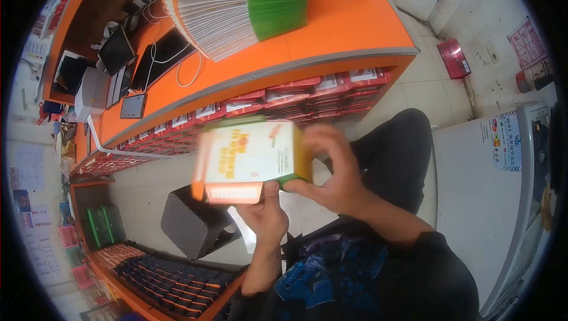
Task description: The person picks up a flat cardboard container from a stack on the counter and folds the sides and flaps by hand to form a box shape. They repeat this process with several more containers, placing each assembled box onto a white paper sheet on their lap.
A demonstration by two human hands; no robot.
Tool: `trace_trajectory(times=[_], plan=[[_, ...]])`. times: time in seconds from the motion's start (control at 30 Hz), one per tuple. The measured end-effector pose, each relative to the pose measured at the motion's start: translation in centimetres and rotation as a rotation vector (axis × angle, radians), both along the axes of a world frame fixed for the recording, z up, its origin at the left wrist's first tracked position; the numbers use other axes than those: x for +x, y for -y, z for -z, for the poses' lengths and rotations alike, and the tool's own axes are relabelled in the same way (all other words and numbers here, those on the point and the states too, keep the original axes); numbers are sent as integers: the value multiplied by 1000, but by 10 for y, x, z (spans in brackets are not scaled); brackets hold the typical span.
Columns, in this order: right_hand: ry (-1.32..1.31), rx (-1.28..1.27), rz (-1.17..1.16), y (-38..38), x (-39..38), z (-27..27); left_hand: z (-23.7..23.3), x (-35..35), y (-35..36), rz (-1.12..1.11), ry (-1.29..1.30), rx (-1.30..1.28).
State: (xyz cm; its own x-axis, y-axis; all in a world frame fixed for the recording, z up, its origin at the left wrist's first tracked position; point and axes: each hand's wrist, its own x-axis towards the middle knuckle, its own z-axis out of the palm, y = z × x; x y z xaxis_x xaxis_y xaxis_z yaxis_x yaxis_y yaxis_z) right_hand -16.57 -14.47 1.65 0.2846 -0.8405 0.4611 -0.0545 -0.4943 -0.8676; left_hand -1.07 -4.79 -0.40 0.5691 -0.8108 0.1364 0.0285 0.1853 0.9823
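Between my two hands is a small cardboard box, white on its broad face with yellow lettering, and with green and orange sides. Motion blurs its left end, where an orange flap seems to stick out. My left hand grips it from below, the thumb pressed on the lower edge. My right hand closes on the right end, thumb beneath and fingers curled over the top corner. Beyond the box, a fanned stack of flat white and green cartons lies on the orange counter.
Red boxes fill the shelf under the counter. A phone, cables and a tablet lie on its left part. A dark bin lies on the floor. At right stands a white fridge; a red box sits by the wall.
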Motion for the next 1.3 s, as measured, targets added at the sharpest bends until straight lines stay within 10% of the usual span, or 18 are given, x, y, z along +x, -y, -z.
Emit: trace_trajectory(times=[0.23, 0.3, 0.43, 0.53, 0.77, 1.13, 1.3], plan=[[292, 527, -431, 4, -3, 25, 5, 26, -12, 179, 158, -49], [272, 517, -447, 5, -5, 28, -10, 39, -3, 44, -510, -305], [264, 578, -381, -1, -4, 32, -18, 70, 11, -225, -207, -137], [-205, -86, 3, 1, -6, 19, -21, 60, 13, -222, -225, -161], [-280, -622, -18, 0, 3, -1, -30, 2, 4, -54, -207, -181], [-223, -655, 96, 7, 2, -3, -33, -17, 2, -9, -49, -183], [-70, -170, -66, 1, 3, -20, -18, -13, 3, -96, 190, -102]])
